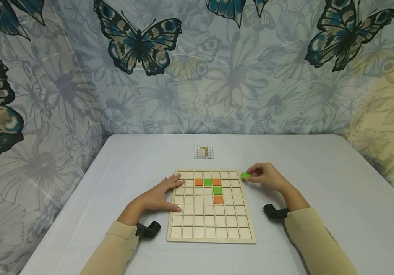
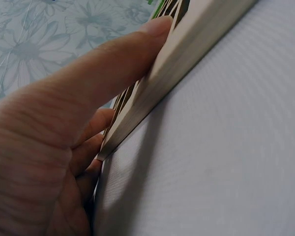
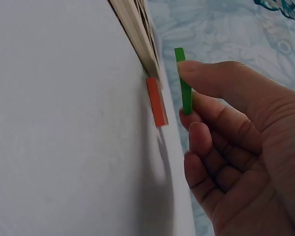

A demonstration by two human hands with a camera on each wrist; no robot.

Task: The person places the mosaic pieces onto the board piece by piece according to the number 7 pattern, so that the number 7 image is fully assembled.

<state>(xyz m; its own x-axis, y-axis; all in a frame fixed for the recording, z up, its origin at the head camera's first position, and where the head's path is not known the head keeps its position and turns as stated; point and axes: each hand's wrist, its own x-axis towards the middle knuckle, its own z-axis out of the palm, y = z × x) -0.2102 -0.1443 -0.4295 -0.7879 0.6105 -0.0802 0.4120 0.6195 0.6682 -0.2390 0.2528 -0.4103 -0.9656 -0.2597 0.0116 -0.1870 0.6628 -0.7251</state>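
Note:
A wooden grid board [image 1: 211, 241] lies flat on the table. Orange tiles [image 1: 219, 199] and green tiles [image 1: 208, 182] sit in several of its upper squares. My left hand [image 1: 157, 195] rests on the board's left edge, thumb and fingers spread; the left wrist view shows the thumb [image 2: 157, 29] touching the rim. Beyond the upper right corner, my right hand [image 1: 267, 177] pinches a green square tile [image 3: 184, 81] between thumb and fingers, tilted on edge in the right wrist view. Beside the board's corner there is an orange tile [image 3: 156, 102], which the right hand hides in the head view.
A small printed card [image 1: 203, 152] with a coloured grid pattern lies behind the board. The white table [image 1: 141, 152] ends against a butterfly-patterned cloth backdrop [image 1: 234, 84]. Black camera mounts [image 1: 275, 212] sit at both wrists.

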